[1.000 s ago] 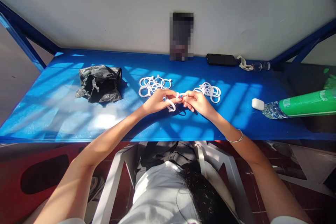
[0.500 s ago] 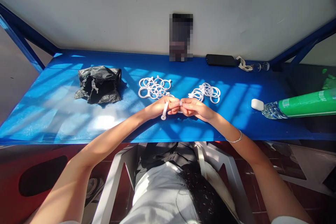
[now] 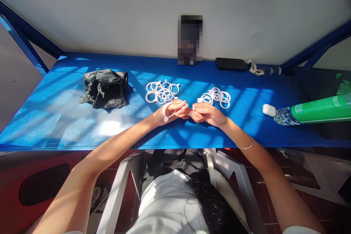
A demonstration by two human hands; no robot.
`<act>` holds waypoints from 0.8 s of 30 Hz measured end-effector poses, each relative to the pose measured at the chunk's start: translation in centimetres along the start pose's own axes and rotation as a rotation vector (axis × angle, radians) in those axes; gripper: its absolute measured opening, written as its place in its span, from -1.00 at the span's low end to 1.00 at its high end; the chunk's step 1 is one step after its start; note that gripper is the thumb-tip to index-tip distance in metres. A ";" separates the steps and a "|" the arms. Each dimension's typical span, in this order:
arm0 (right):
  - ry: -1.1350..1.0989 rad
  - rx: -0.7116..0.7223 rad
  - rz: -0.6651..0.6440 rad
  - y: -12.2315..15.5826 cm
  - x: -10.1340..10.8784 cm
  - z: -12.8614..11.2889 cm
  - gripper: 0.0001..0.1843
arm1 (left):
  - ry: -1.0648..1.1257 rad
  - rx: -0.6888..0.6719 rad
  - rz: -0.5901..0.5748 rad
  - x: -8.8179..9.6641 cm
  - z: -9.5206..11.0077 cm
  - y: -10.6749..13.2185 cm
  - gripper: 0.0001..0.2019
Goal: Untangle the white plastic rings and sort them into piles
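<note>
Two hands stand close together, with their fingertips near to each other. Half a second ago the tips were pressed together over a small whitish part; now a narrow gap is visible between them. The left hand (image 3: pixel 177 107) has closed fingers, pinching a little white end (image 3: pixel 187 105) at the tips, while one white ring (image 3: pixel 164 111) lies behind these fingertips, over the thumb side of the hand. This ring has turned, and shows its round shape more openly than before. The right hand (image 3: pixel 207 113) is also closed, and seems to grip a small white piece (image 3: pixel 193 107); I cannot tell whether it belongs to the same ring. For the handling, I judge that the two parts are apart at this moment, not joined.

Just beyond the left fingers, a loose heap of rings (image 3: pixel 164 97) lies on the blue worktop (image 3: pixel 175 139); just beyond the right fingers is a second heap (image 3: pixel 218 96). Farther out are a black bag (image 3: pixel 105 76), leftward, and a phone (image 3: pixel 230 64), beyond the right fingers.
</note>
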State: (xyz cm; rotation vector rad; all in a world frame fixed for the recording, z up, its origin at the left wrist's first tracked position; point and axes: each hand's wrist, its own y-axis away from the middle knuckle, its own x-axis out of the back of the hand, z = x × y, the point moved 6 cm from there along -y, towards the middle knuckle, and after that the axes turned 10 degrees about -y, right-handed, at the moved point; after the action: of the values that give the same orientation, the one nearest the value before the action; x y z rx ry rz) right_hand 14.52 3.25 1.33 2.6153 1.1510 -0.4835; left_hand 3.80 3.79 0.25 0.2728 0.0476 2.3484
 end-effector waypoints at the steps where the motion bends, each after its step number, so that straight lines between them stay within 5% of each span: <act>1: 0.083 0.020 0.051 0.1 0.5 -0.4 -0.58 | 0.083 -0.034 0.013 0.2 0.1 -0.1 -0.41; 4: 0.443 0.165 0.210 0.8 2.3 -2.4 -0.63 | 0.251 -0.081 0.110 1.3 0.2 -0.2 -0.49; 8: 1.102 0.402 0.483 2.5 3.8 -5.2 -0.66 | 0.211 -0.006 0.370 3.6 -0.4 0.2 -0.66; 12: 1.499 0.304 0.549 3.1 4.5 -5.4 -0.72 | 0.190 0.077 0.484 4.8 -1.0 0.5 -0.78; 18: 1.665 0.085 0.456 2.7 5.2 -4.1 -0.73 | 0.285 0.128 0.473 4.4 -1.7 0.1 -0.87; 24: 1.562 0.163 0.505 2.6 5.1 -4.5 -0.77 | 0.399 0.129 0.423 3.5 -1.6 0.0 -0.78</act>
State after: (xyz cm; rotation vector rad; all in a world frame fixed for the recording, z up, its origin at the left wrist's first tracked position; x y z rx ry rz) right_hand 20.61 6.46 3.69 3.0147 0.5097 1.8708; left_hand 1.07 6.34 -0.72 -0.1448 0.3665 2.7926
